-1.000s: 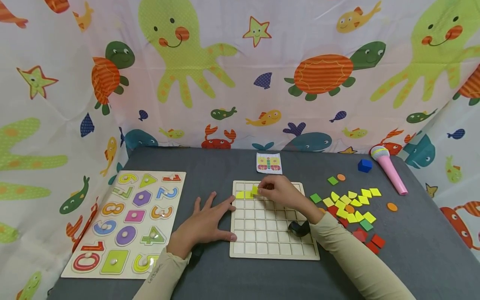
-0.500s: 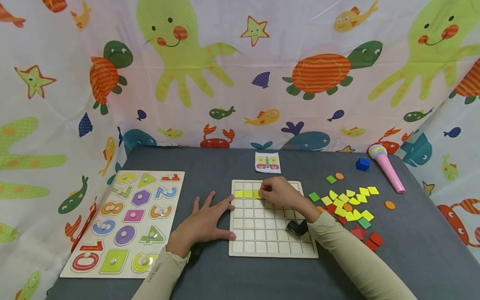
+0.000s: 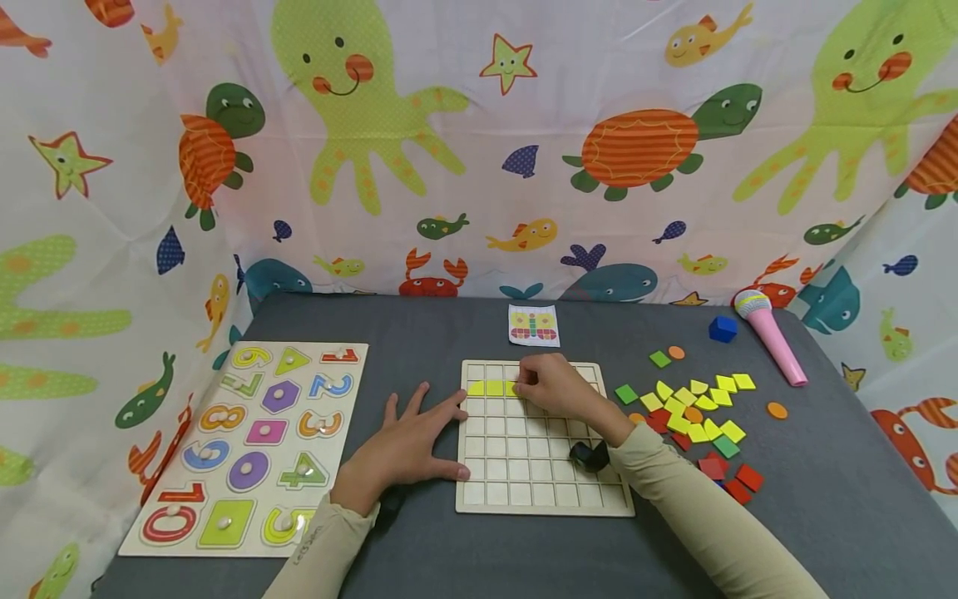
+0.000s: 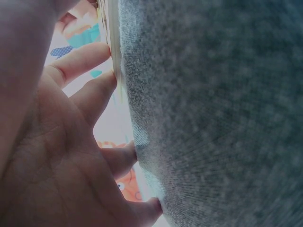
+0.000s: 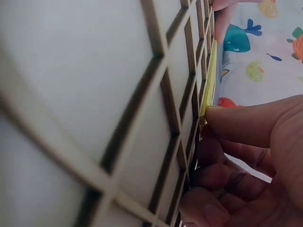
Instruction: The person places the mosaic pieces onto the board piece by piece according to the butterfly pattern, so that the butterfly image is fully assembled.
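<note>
Now, third yellow tile [image 3: 511, 388]: flat, I see, lengthening row [image 3: 495, 388]
Left hand [image 3: 404, 448]: spread, touching board [image 3: 497, 471]
Right hand [image 3: 557, 388]: pinching that tile

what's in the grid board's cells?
Three yellow tiles in the grid board, second row from the top, starting at left; the right hand partly covers the third. Anything under that hand or the black device is hidden.

Covered corners, soft edges
The right hand [image 3: 557, 387] hides part of the third yellow tile [image 3: 510, 388] and nearby cells of the wooden grid board [image 3: 539, 510]; the left sleeve [image 3: 327, 541], its lettering too small to read, covers the number puzzle board [image 3: 273, 497]'s corner. In the left-wrist view, gray cloth [image 4: 218, 118] blurs and the left hand [image 4: 61, 156] is cut off.
</note>
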### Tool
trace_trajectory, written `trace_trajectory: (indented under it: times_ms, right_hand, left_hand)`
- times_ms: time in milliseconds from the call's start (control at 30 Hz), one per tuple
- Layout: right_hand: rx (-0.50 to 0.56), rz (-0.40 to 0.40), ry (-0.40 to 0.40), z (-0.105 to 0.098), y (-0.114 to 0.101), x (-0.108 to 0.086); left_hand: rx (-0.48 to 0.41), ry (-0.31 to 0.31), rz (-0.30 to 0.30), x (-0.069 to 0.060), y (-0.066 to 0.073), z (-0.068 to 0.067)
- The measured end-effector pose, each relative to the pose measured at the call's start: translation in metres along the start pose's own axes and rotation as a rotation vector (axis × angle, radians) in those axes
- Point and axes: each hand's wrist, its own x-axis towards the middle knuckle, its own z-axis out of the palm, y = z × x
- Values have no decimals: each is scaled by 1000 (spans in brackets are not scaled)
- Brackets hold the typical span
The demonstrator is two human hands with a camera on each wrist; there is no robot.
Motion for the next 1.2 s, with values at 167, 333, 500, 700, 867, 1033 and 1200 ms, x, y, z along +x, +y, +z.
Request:
trace_trajectory:
  times_ms: [167,333,500,700,867,1033,1200]
  right_hand:
    - [68,20,-8,-4,4,-4]
    - [207,55,-39,-11,11,-14]
    - [336,80,-49,-21,20,-25]
    - [448,72,-58,-38,34,-40]
    - [470,62,-25,-54,48,-53]
    - [454,82,25,-71,64,-67]
    - [443,148,79,-88,80,-82]
  left_hand:
    - [-4,-2,2,0,0,1]
    - [-10,-7,2,0,0,1]
    - [-10,-8,-4,-1,0,1]
    - [0,-4,-15,-2,1,0]
    - [-7,1,-10,-2,1,0]
    - [-5,3,-18,-2,2,-1]
    - [-4,3,-18,-1,3,0]
